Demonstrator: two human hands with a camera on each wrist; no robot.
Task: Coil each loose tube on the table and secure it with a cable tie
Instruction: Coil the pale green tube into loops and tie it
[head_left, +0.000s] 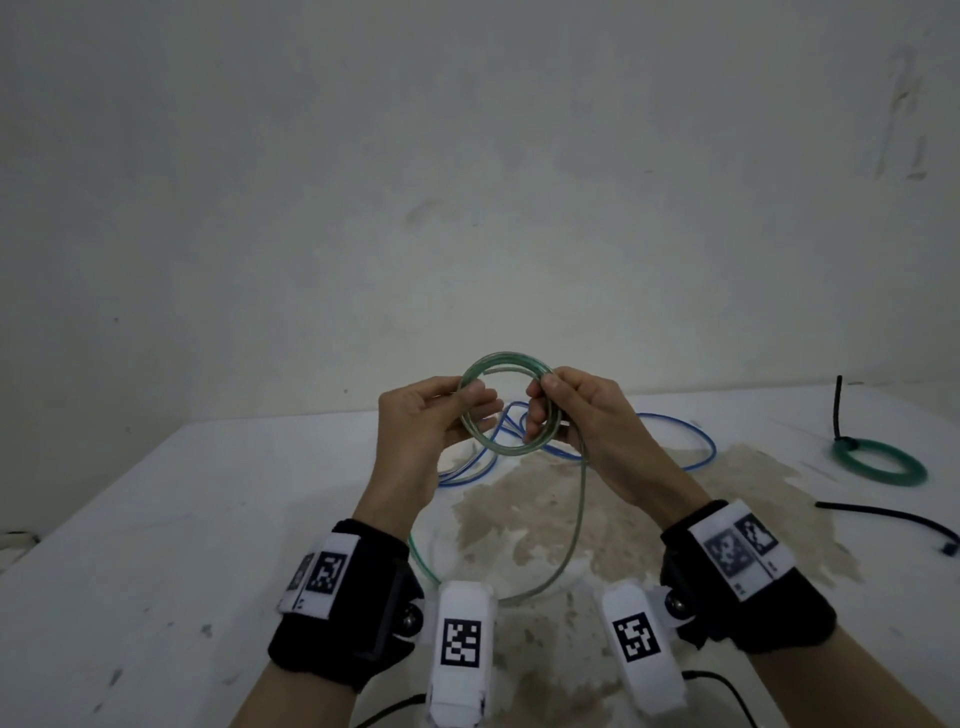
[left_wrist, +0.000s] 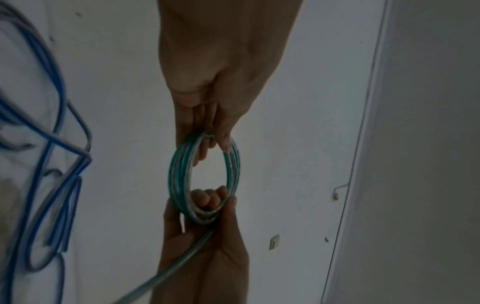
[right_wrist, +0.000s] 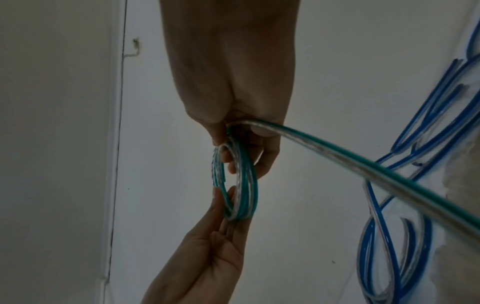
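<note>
Item: green-striped clear tube (head_left: 506, 402), wound in a small coil, held in the air above the worktop (head_left: 156, 519). Left hand (head_left: 426, 415) pinches the coil's left side; right hand (head_left: 587, 415) grips its right side. Loose tail (head_left: 576, 519) drops from the right hand to the worktop. Blue tube (head_left: 675, 431), uncoiled, lies behind. Green coil (head_left: 880, 462), tied, far right.
</note>
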